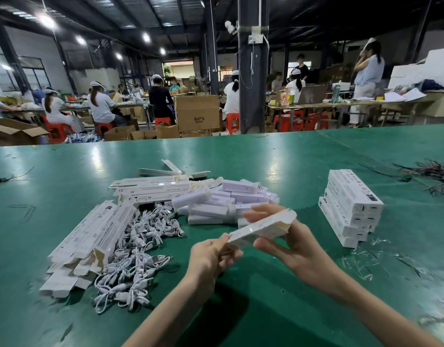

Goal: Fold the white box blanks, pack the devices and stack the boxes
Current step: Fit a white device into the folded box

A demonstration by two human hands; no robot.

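Both hands are up over the green table (266,161), sharing one white box (262,229) between them. The left hand (212,256) pinches its near end, thumb and curled fingers closed on the cardboard. The right hand (293,249) grips the far half, with the thumb on the near face and the fingers laid along the back, only lightly bent. The box is clear of the table, its far end tipped up toward one o'clock and showing a brownish inside. It is blurred, so I cannot tell whether anything is in it.

Take the hands as the centre of the dial. At nine o'clock lies a sloppy heap of flat box blanks (90,244), and a second lot of blanks (153,187) sits at eleven. Between the near heap and the hands sprawls a tangle of white cables (140,246), touching the blanks. At twelve, just beyond the right hand's fingertips, is the pile of devices (228,201), pale bars lying every which way. At two o'clock stands a stack of closed boxes (351,209), well apart from the hands, with crumpled clear film (366,261) just in front of it. Loose wires (433,174) lie farther off the same way.
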